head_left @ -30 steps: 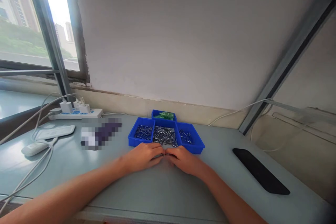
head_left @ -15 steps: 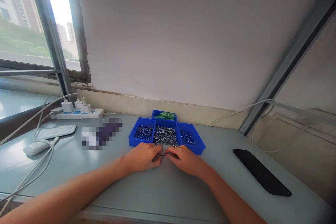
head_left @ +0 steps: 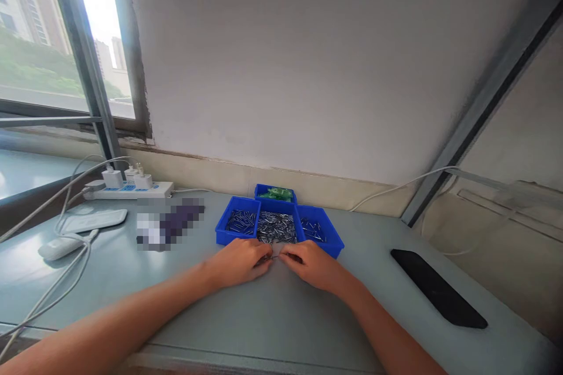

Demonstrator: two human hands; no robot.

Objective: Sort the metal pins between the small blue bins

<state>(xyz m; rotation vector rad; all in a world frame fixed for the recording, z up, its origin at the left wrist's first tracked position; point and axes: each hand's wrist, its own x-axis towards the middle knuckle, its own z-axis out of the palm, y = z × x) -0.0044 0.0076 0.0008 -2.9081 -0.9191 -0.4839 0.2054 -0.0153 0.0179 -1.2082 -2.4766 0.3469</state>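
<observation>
Just in front of the blue bins, my left hand (head_left: 243, 262) and my right hand (head_left: 311, 266) face each other with fingertips pinched. A small thin metal piece (head_left: 275, 256) spans the narrow gap between them, gripped at both ends; its exact kind is too small to make out. Slim metal pieces, like screws or rivets, fill the left bin (head_left: 223, 237) and the middle bin (head_left: 277, 206). Fewer lie in the right bin (head_left: 332, 240). My fingers partly cover the front of the middle bin.
Behind stands a small blue bin (head_left: 257, 190) holding green packets (head_left: 277, 194). A white power strip (head_left: 149, 190) with plugs and cables lies left, near a blurred-out object (head_left: 176, 225). At the right is a flat black object (head_left: 437, 287). A wall (head_left: 299, 70) closes the back.
My right hand has shifted slightly to the right, and the fingers of my left hand have closed in a little around the thin metal piece. The bins have not moved.
</observation>
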